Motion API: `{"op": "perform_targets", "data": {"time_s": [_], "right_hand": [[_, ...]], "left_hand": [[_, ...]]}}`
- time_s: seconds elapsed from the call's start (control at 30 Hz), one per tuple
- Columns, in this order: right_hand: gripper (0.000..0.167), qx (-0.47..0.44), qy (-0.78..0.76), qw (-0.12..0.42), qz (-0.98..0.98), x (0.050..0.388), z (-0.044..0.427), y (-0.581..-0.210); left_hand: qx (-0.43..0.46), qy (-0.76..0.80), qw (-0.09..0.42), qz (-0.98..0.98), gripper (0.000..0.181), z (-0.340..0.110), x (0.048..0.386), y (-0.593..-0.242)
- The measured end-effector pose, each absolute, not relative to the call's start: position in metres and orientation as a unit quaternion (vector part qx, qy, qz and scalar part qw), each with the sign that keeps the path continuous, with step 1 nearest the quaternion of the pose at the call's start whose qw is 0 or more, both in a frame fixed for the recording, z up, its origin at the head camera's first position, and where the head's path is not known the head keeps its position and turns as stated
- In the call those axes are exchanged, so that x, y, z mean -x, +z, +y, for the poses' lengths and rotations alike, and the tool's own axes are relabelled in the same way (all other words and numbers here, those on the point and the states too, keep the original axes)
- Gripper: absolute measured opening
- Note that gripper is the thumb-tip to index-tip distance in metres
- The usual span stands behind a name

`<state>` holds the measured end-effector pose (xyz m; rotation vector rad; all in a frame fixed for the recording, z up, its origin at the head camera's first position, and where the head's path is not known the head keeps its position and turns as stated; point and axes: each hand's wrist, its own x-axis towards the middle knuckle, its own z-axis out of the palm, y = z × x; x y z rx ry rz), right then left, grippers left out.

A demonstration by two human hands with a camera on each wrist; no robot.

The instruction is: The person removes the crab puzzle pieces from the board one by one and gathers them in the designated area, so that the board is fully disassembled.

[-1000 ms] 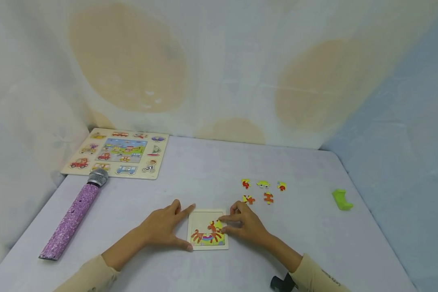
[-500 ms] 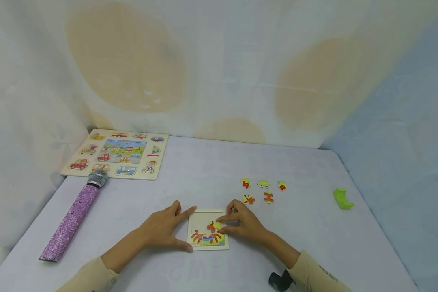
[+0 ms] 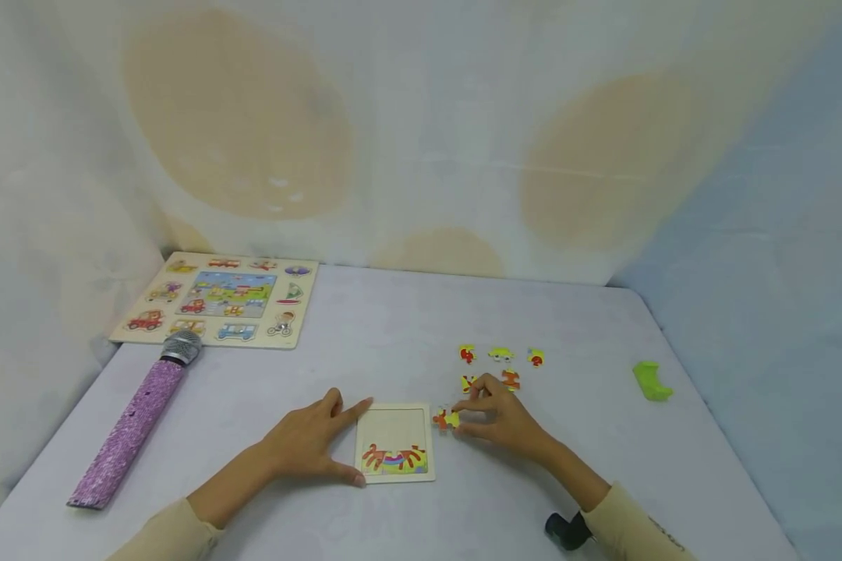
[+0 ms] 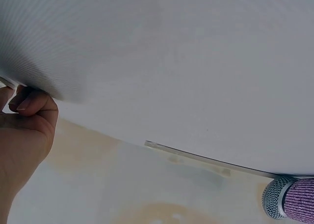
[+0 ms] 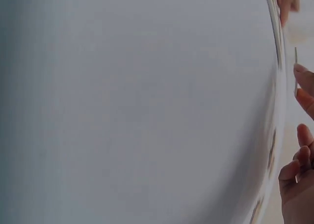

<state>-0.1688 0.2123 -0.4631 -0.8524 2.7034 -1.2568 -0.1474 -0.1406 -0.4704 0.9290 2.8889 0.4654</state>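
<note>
My right hand [image 3: 501, 421] pinches an orange and yellow puzzle piece [image 3: 443, 421] between thumb and fingertips, just right of the small square puzzle tray [image 3: 391, 421]. In the right wrist view that piece [image 5: 296, 54] is a thin sliver at the fingertips. Joined pieces showing orange legs and a rainbow [image 3: 394, 460] fill the tray's near row; bare wood shows above them. Along the tray's left side, my left hand [image 3: 309, 440] touches the far corner with its straight index finger and the near corner with its thumb. Its other fingers look curled in the left wrist view.
Several loose puzzle pieces [image 3: 501, 354] lie behind the right hand. A purple sequined microphone [image 3: 136, 428] and a vehicle picture board [image 3: 288, 315] are at the left. A green object [image 3: 650, 380] lies far right, and a black object [image 3: 567, 531] is by the right sleeve.
The right hand has lifted the orange and yellow puzzle piece out of the tray and moved right with it. The left hand stays at the tray's left side.
</note>
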Motion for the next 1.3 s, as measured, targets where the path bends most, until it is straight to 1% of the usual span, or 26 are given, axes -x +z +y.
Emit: {"op": "perform_targets", "data": {"time_s": [0.13,0.3,0.47,0.63,0.8,0.9,1.07,1.13,1.2,1.3], "right_hand": [[0.032,0.245,-0.398,-0.007,0.884,0.174,0.248,-0.462],[0.031,0.193,-0.355,-0.037,0.914,0.182,0.291,-0.46],[0.029,0.148,-0.345,-0.027,0.926,0.188,0.319,-0.457],[0.029,0.115,-0.339,-0.011,0.934,0.196,0.335,-0.456],[0.03,0.095,-0.328,-0.005,0.94,0.204,0.35,-0.458],[0.031,0.083,-0.319,0.003,0.944,0.207,0.354,-0.461],[0.046,0.064,-0.335,0.017,0.94,0.206,0.343,-0.461],[0.05,0.082,-0.339,0.013,0.937,0.203,0.329,-0.458],[0.051,0.114,-0.338,0.013,0.934,0.2,0.311,-0.457],[0.047,0.17,-0.334,0.019,0.927,0.191,0.278,-0.454]], "left_hand": [[-0.302,0.148,0.032,0.941,0.108,-0.141,0.148,-0.473],[-0.296,0.143,0.043,0.943,0.109,-0.141,0.15,-0.475],[-0.297,0.148,0.045,0.942,0.109,-0.142,0.149,-0.473],[-0.298,0.151,0.04,0.942,0.108,-0.142,0.148,-0.473],[-0.293,0.15,0.047,0.943,0.108,-0.141,0.149,-0.474],[-0.293,0.151,0.047,0.943,0.109,-0.142,0.149,-0.475],[-0.299,0.149,0.041,0.942,0.11,-0.143,0.148,-0.474],[-0.299,0.15,0.042,0.941,0.109,-0.144,0.147,-0.472],[-0.296,0.155,0.052,0.941,0.106,-0.145,0.145,-0.47],[-0.296,0.164,0.07,0.938,0.096,-0.146,0.139,-0.469]]}}
